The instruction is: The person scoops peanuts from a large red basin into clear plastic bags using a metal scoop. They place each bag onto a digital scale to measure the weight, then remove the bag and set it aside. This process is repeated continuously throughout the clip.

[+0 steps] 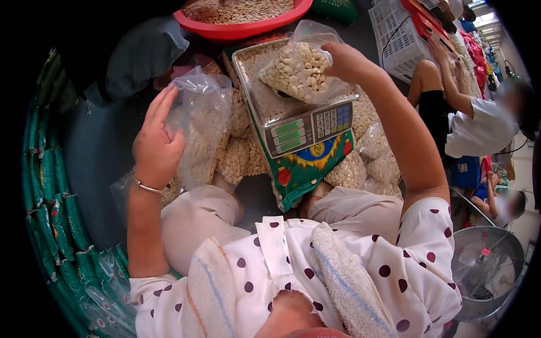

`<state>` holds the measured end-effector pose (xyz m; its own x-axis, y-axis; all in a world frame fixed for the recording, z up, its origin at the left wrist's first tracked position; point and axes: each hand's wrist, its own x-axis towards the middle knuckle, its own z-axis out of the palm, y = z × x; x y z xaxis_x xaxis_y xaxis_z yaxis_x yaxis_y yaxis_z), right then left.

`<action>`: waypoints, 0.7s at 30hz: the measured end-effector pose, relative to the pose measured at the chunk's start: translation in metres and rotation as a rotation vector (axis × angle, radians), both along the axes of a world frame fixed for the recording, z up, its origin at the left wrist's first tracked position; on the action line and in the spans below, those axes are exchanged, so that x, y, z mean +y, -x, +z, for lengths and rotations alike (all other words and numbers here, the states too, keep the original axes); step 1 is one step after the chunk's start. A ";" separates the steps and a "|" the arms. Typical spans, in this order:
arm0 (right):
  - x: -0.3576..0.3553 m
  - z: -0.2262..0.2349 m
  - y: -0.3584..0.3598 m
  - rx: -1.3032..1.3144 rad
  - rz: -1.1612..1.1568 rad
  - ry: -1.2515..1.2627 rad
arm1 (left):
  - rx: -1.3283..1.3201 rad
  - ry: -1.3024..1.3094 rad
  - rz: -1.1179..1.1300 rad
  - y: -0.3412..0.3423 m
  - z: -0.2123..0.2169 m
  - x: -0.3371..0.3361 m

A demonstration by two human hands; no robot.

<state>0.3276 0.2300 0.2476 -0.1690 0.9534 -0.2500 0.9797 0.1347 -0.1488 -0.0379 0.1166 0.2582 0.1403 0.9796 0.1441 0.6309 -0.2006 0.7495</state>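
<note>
The right grip (345, 62) curls at the rim of a clear bag of seeds (290, 70) on the metal scale (246, 70); I cannot tell whether it pinches the film. If that slick plastic slumps, flat, pale seeds could spill across the pan. The left grip (159, 135) stands wide, fingers straight, beside a thin, crinkled bag (200, 107) that might topple if nudged.
</note>
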 end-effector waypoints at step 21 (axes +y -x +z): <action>0.033 -0.009 -0.006 0.607 -0.246 0.191 | -0.627 0.449 -0.065 -0.047 -0.010 0.019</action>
